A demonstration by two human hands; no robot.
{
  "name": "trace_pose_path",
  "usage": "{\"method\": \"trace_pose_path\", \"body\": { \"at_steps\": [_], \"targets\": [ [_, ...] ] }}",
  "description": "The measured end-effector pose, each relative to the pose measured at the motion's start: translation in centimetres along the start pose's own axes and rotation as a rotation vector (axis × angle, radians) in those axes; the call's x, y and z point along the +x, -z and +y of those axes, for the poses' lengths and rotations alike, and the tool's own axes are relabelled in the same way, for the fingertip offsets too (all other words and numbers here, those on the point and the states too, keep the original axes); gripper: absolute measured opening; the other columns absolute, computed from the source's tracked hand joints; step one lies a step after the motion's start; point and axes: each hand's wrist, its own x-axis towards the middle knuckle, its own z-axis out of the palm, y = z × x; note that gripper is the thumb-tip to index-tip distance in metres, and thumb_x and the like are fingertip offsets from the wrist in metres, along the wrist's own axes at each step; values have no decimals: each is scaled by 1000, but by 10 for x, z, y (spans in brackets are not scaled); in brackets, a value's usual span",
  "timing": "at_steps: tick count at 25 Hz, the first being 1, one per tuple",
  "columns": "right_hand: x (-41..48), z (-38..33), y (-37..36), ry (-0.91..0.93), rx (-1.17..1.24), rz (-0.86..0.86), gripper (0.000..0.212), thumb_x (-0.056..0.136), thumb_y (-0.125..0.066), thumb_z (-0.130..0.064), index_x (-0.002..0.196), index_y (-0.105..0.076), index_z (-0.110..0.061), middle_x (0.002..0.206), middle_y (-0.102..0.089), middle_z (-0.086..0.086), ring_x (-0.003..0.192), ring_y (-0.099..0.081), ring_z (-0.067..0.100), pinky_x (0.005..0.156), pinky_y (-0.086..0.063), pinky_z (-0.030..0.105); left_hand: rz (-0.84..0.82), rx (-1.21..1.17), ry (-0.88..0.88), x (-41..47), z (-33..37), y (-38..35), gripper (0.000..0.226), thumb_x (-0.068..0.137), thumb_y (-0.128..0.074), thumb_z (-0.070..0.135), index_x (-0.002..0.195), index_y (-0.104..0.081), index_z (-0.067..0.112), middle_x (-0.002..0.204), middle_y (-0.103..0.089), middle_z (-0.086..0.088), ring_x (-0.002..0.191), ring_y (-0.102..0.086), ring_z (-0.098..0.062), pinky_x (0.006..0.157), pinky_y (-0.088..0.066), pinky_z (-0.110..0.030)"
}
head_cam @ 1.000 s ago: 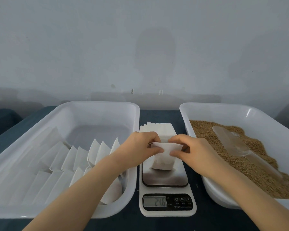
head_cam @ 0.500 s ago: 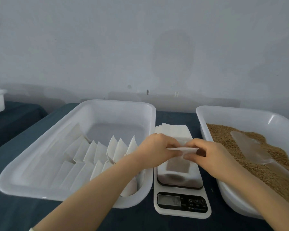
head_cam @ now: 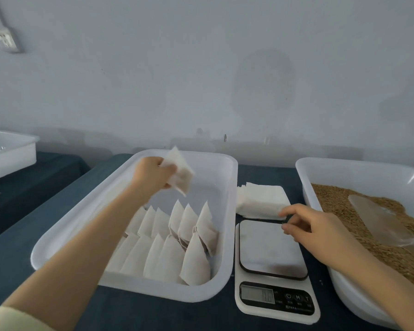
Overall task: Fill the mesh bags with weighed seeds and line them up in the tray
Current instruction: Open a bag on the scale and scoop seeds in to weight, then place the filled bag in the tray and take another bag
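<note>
left hand (head_cam: 151, 174) pinching filled mesh bag (head_cam: 180, 175) above tray (head_cam: 227, 211), right hand (head_cam: 313, 225) loosely curled, fingertips at empty-bag stack (head_cam: 261, 199), over scale (head_cam: 273, 263)

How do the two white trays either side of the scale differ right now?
The left tray holds rows of filled mesh bags leaning together; the right tray holds loose brown seeds with a clear scoop lying on them. The left hand holds a bag above the left tray; nothing is held above the right tray. Both are white, rounded plastic.
</note>
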Motion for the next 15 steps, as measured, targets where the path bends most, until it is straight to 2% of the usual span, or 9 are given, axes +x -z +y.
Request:
{"method": "trace_pose_path", "body": {
  "at_steps": [3,7,10,13,15],
  "targets": [
    [0,0,0,0,-22,-10,28,88,-64,-24,91,-53,-49,81,-63,-30,77,-59,-9,66,-43,11,73,168,100,21,-37,23,28,87,-51,11,60,-45,9,57,-52,-5,58,-65,-27,57,-41,-26],
    [0,1,-1,-16,-21,-10,27,88,-64,-23,91,-54,-48,80,-65,-27,76,-60,-8,65,-42,12,-37,384,209,30,-72,37,18,89,-46,5,77,-57,-2,67,-63,-17,52,-61,-28,49,-48,-25],
    [0,0,-1,-16,-28,-22,27,88,-64,-24,91,-55,-48,80,-64,-27,78,-59,-10,66,-42,12,-110,668,149,33,-72,41,19,85,-51,3,67,-53,3,61,-60,-9,57,-54,-26,52,-42,-24],
    [-1,-1,0,-21,-30,-22,27,88,-64,-23,91,-54,-49,80,-64,-27,78,-59,-9,65,-42,12,-183,976,124,31,-61,40,26,82,-62,11,62,-44,10,59,-48,-1,56,-46,-20,48,-33,-23],
    [-1,-2,1,-18,-30,-21,28,89,-63,-24,90,-53,-49,80,-64,-26,76,-60,-7,63,-44,12,-152,1108,111,25,-53,35,26,87,-67,23,80,-46,9,71,-51,1,69,-56,-20,55,-36,-24]
  ]
}}
